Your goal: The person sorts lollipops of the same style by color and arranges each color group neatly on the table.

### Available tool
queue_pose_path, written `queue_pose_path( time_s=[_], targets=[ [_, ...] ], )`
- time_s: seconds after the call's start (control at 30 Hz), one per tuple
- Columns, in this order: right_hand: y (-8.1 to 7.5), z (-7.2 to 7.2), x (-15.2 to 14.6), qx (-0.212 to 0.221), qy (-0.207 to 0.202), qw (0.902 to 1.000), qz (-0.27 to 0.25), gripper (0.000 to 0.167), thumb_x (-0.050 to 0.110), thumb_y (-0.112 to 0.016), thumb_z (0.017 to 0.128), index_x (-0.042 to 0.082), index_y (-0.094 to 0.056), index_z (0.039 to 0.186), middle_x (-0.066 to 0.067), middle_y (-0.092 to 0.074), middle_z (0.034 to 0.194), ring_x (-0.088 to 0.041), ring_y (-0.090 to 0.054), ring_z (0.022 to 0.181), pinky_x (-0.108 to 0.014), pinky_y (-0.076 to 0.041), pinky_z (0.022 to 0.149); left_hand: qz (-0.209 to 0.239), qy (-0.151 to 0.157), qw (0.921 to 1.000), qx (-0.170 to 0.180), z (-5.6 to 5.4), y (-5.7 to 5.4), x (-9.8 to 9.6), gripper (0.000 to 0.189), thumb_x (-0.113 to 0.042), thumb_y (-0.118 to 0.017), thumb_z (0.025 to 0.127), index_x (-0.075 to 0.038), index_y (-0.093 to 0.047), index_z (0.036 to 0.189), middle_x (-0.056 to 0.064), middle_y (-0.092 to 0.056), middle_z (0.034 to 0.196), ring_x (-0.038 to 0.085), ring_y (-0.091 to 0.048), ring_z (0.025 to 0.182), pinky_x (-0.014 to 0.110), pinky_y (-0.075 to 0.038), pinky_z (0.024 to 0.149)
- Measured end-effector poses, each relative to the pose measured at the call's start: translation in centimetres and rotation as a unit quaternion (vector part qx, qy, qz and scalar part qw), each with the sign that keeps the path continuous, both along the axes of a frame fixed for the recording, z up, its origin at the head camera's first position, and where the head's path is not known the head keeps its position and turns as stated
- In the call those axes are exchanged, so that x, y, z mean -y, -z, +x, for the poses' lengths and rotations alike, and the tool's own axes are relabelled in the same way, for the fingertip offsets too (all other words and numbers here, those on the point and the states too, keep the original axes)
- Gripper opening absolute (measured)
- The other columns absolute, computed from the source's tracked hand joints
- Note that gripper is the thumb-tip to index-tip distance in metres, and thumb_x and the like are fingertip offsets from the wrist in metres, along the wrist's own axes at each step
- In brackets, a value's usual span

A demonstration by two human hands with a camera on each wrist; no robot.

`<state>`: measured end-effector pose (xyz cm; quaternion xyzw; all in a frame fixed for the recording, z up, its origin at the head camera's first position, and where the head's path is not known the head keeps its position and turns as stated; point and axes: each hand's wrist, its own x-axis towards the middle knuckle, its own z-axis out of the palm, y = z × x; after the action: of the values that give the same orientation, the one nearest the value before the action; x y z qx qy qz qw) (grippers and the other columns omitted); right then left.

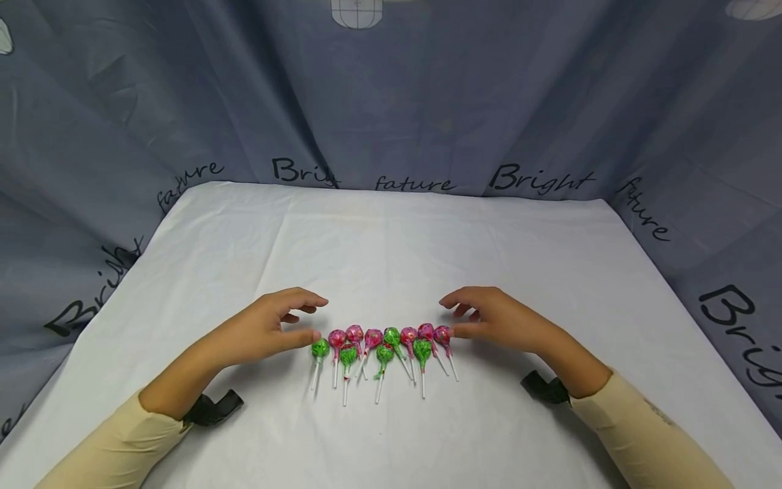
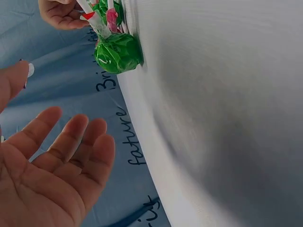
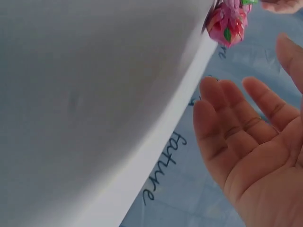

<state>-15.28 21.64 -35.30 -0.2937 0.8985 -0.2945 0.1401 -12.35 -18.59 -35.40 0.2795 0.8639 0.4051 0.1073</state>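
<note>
Several lollipops with white sticks lie in an uneven row, some in pink wrappers and some in green, their sticks toward the person. At the row's left end is a green lollipop (image 1: 320, 348), which also shows large in the left wrist view. The left hand (image 1: 264, 327) is beside it, thumb tip close to its top, fingers loosely extended. By the pink lollipop (image 1: 442, 335) at the right end, the right hand (image 1: 504, 317) hovers with its thumb close to the candy. Both wrist views show the palms holding nothing. Whether either thumb touches candy I cannot tell.
A white cloth (image 1: 427, 251) covers the table. Behind it and at the sides hangs a blue-grey curtain (image 1: 415, 102) printed with lettering. Black straps (image 1: 214, 409) are at the wrists, below cream sleeves (image 1: 122, 441).
</note>
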Motion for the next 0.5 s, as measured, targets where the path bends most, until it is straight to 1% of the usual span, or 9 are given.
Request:
queue_pose_path(
  time_s=[0.13, 0.27, 0.5],
  targets=[
    [0.2, -0.1, 0.6, 0.001, -0.010, 0.9999, 0.013, 0.039, 0.022, -0.077, 0.088, 0.007, -0.066, 0.122, 0.001, -0.067, 0.111, -0.018, -0.062, 0.099, -0.040, -0.052, 0.084, -0.013, 0.012, 0.9998, 0.009, -0.1, 0.0, -0.3, 0.051, -0.028, -0.074, 0.091, -0.010, -0.057, 0.136, 0.005, -0.060, 0.132, 0.025, -0.058, 0.118, 0.048, -0.046, 0.097],
    [0.6, -0.1, 1.0, -0.001, -0.021, 0.9995, 0.024, 0.033, 0.023, -0.077, 0.089, 0.009, -0.068, 0.117, 0.005, -0.066, 0.103, -0.014, -0.061, 0.093, -0.035, -0.052, 0.081, -0.033, 0.021, 0.9992, 0.010, -0.3, 0.1, -0.6, 0.049, -0.029, -0.073, 0.092, -0.009, -0.059, 0.134, 0.003, -0.061, 0.131, 0.022, -0.058, 0.116, 0.047, -0.048, 0.094],
    [0.8, 0.1, 1.4, -0.001, -0.037, 0.9988, 0.031, 0.027, 0.017, -0.075, 0.090, 0.010, -0.068, 0.115, 0.008, -0.065, 0.101, -0.010, -0.060, 0.089, -0.033, -0.052, 0.080, -0.053, 0.030, 0.9981, 0.007, -0.2, 0.0, -1.0, 0.041, -0.025, -0.073, 0.092, -0.008, -0.063, 0.127, 0.001, -0.063, 0.123, 0.021, -0.058, 0.111, 0.042, -0.050, 0.092]
  ],
)
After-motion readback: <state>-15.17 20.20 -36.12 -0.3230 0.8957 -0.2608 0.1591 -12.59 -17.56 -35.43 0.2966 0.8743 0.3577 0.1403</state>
